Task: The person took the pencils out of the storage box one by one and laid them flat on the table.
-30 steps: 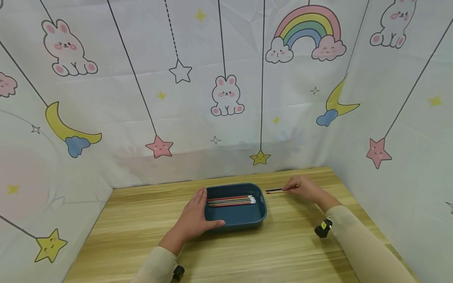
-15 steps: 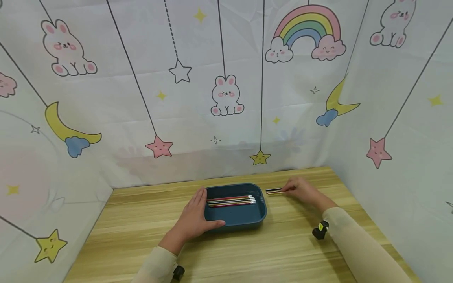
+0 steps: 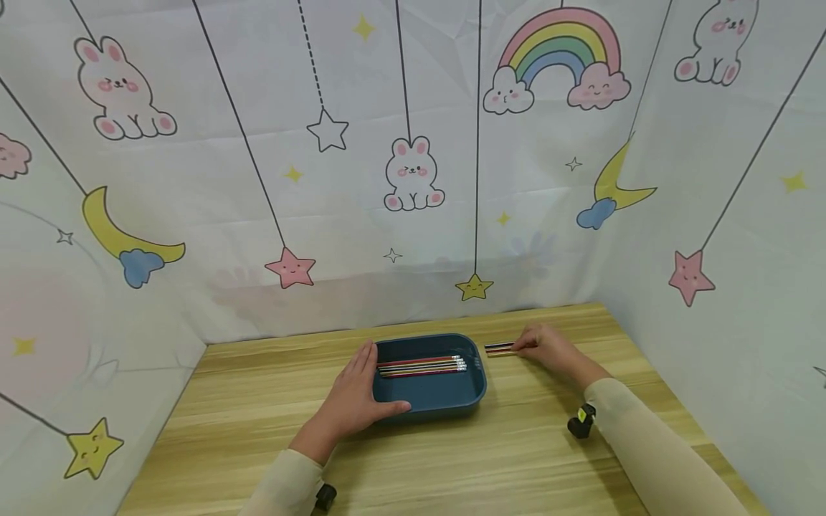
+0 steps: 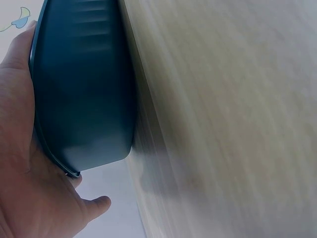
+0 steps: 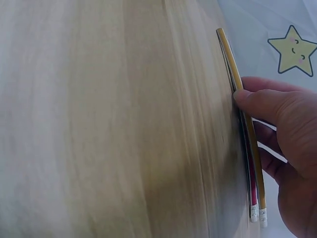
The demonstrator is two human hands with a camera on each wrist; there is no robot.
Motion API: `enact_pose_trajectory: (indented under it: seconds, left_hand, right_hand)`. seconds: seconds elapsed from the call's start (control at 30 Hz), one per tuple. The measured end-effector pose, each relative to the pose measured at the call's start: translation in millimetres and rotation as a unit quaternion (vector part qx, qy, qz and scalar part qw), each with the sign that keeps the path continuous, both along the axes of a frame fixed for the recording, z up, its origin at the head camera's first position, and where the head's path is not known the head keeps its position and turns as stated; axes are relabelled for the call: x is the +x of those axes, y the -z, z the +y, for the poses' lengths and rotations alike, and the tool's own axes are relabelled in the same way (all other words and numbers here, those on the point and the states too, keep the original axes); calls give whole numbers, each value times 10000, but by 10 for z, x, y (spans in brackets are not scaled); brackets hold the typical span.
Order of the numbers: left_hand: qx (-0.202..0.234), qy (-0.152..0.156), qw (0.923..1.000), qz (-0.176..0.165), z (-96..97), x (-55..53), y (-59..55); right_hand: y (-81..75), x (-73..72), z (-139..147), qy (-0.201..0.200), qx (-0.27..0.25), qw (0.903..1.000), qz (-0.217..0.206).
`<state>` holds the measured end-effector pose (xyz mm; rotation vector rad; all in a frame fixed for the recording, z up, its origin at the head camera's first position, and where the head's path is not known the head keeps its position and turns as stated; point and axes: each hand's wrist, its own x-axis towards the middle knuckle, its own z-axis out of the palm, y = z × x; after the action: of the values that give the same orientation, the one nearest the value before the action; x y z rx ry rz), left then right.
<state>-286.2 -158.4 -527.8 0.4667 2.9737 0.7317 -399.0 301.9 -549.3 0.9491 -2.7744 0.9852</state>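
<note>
1. Main thing here is a small bunch of pencils in the right hand. Slim straight sticks: a golden-yellow one, a red one and something dark beside them. The yellow and red ones show whitish eraser ends. Can't give an exact count, they overlap.
2. Direction: long axis runs left-right across the worktop, plain ends toward the tray, eraser ends off to the right. Pretty much side by side, slightly fanned.
3. Location: just right of the tray, near the back of the worktop. Can't tell if they're fully resting on it.
4. Right fingers are pinching the bunch, thumb tip on the yellow one.
5. The tray is dark blue with rounded corners. Inside, toward the back, there's a row of tray pencils, reddish, dark and yellowish, silvery-white ends to the right, roughly parallel to the held ones.
6. Left hand is at the tray's left end, fingers straight and close together on the rim, thumb spread away along the front.
7. Behind it all hangs a white backdrop with bunnies, stars, moons and a rainbow.
</note>
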Motion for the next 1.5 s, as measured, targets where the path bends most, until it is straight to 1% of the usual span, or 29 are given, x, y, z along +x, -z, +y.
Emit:
enact_pose_trajectory:
  seconds: [0.13, 0.33, 0.47, 0.6, 1.0, 1.2, 1.37, 1.5]
  left_hand:
    - [15, 12, 10000, 14, -1, -3, -5]
    - [70, 37, 10000, 27, -1, 0, -12]
    - [34, 20, 10000, 24, -4, -9, 5]
    - [21, 10, 10000, 18, -2, -3, -2]
    - [91, 40, 9999, 81, -12, 31, -14]
    - [73, 6, 10000, 53, -3, 35, -29]
    - [31, 42, 10000, 60, -3, 25, -14]
    - [35, 31, 10000, 27, 0, 16, -11]
  right_hand:
    - [19, 0, -7, 79, 34, 9999, -55]
    - [34, -6, 0, 186, 141, 9997, 32]
    - [35, -10, 0, 269, 182, 9995, 26]
    - [31, -1, -1, 343, 219, 9992, 4]
    - [17, 8, -19, 322, 257, 9992, -16]
    - [31, -1, -21, 306, 245, 9992, 1]
    - [43, -4, -30, 271, 157, 9995, 72]
    - [48, 3, -31, 344, 105, 9994, 28]
